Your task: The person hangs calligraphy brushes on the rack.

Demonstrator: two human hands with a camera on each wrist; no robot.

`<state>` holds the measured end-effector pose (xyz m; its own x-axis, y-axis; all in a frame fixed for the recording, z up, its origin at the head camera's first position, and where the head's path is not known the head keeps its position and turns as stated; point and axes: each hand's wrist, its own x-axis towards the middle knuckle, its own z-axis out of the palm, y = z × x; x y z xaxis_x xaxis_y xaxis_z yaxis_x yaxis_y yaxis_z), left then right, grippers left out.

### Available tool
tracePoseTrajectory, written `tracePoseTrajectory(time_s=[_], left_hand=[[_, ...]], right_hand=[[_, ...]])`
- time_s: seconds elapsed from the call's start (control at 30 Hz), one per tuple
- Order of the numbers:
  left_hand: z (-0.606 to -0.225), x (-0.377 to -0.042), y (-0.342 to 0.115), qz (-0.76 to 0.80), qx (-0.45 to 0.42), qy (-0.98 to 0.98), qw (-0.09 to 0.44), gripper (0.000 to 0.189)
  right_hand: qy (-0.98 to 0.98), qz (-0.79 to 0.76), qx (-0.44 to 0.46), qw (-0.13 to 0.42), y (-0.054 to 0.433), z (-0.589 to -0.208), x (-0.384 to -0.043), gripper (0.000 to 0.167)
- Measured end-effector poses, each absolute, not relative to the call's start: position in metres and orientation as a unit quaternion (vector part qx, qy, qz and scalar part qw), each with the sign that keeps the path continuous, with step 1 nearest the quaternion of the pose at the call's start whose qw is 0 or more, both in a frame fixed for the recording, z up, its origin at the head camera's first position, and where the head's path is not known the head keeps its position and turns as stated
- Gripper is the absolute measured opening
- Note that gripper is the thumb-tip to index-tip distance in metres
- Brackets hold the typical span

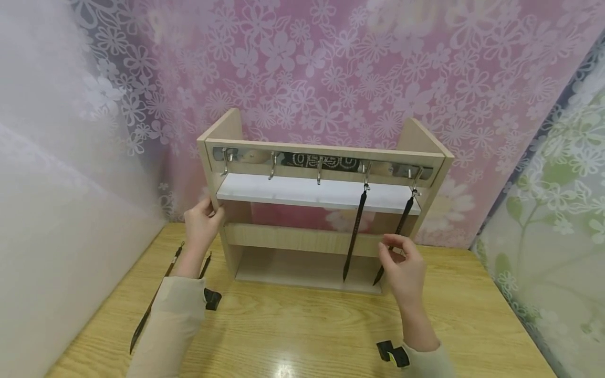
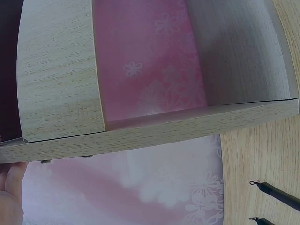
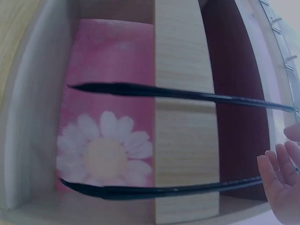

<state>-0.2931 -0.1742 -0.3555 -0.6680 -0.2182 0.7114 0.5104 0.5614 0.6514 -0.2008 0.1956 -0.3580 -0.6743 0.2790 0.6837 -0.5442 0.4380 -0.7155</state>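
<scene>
A small pale wooden shelf rack (image 1: 293, 235) stands on the table. My left hand (image 1: 202, 224) grips the edge of its left side panel; the left wrist view shows only part of that hand (image 2: 11, 190) beside the panel. Two dark calligraphy brushes hang tips down from hooks at the right: one brush (image 1: 356, 228) on the second hook from the right, another brush (image 1: 403, 219) on the rightmost. My right hand (image 1: 402, 268) is right by the rightmost brush, fingers loosely bent with nothing visibly pinched. In the right wrist view its fingers overlap that brush's (image 3: 164, 192) upper end.
A metal hook rail (image 1: 321, 161) runs along the rack's top front, above a white shelf board (image 1: 293, 190). Two more brushes lie on the table left of the rack, a long brush (image 1: 156, 296) and one (image 1: 205, 265) partly behind my left arm. Patterned walls enclose the table (image 1: 293, 325).
</scene>
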Motion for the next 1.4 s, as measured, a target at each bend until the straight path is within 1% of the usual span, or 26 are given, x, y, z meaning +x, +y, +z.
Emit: tracePoseTrajectory(time_s=[0.33, 0.67, 0.97, 1.17, 1.4], left_hand=[[-0.354, -0.292, -0.174, -0.456, -0.096, -0.791, 0.397, 0.016], [-0.356, -0.291, -0.174, -0.457, -0.098, -0.789, 0.400, 0.016], [-0.355, -0.292, -0.174, -0.452, -0.095, -0.792, 0.399, 0.015], [-0.354, -0.291, -0.175, -0.454, -0.099, -0.791, 0.399, 0.019], [-0.354, -0.291, -0.174, -0.454, -0.099, -0.792, 0.396, 0.019]], right_hand=[[-0.754, 0.501, 0.040, 0.423, 0.217, -0.348, -0.199, 0.013], [-0.763, 0.485, 0.003, 0.427, 0.243, -0.347, -0.209, 0.019], [-0.777, 0.483, -0.047, 0.402, 0.256, -0.346, -0.222, 0.029], [-0.781, 0.504, -0.037, 0.367, 0.256, -0.343, -0.234, 0.036], [-0.787, 0.508, -0.027, 0.348, 0.257, -0.339, -0.244, 0.041]])
